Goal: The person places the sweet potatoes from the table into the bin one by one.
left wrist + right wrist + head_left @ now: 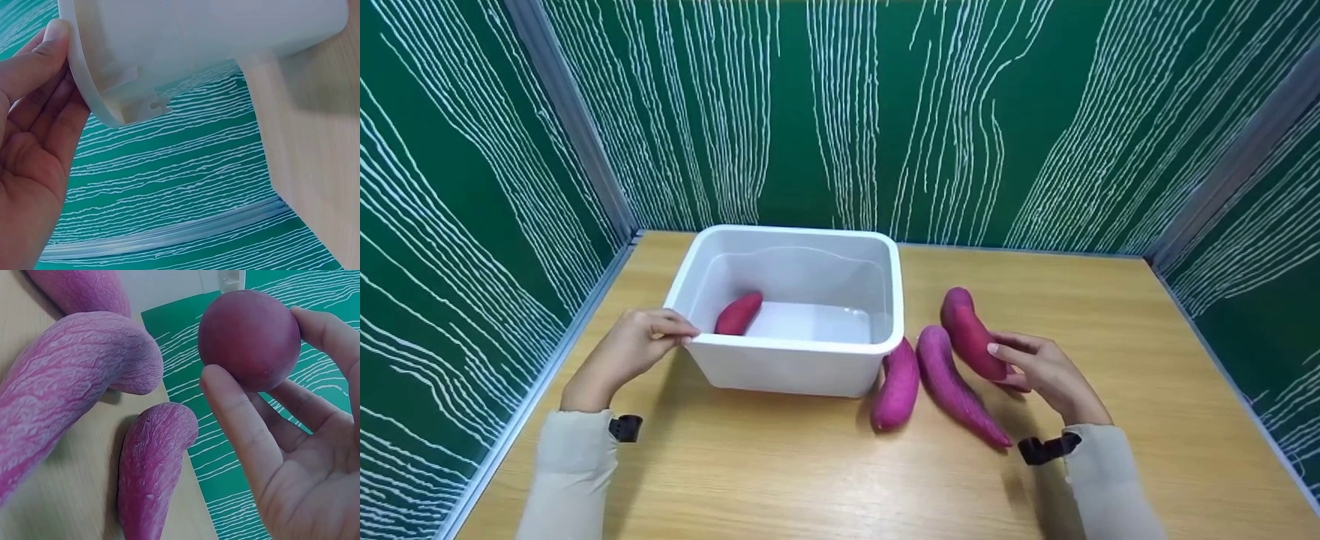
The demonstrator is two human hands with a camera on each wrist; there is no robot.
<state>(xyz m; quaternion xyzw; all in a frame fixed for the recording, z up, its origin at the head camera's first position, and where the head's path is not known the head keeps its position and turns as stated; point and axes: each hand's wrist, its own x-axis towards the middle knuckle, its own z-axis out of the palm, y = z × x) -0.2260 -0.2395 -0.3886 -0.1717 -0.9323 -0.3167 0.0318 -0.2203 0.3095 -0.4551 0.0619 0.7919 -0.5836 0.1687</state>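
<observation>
My left hand (639, 341) pinches the rim of a white plastic bin (787, 367) at its front left corner; in the left wrist view the thumb lies over the rim (84, 73) with the fingers behind it. A red sweet potato (739, 313) lies inside the bin, at its left. In my right hand (1050, 375) is another smooth red sweet potato (979, 345), held between thumb and fingers. The right wrist view shows its rounded end (250, 340). It partly covers a purple sweet potato (957, 297) behind it.
Two more wrinkled purple sweet potatoes, a short one (896, 390) against the bin's right side and a long tapered one (960, 394), lie on the wooden table (810, 465). Green panels (945, 120) with white wavy lines stand along the back and both sides.
</observation>
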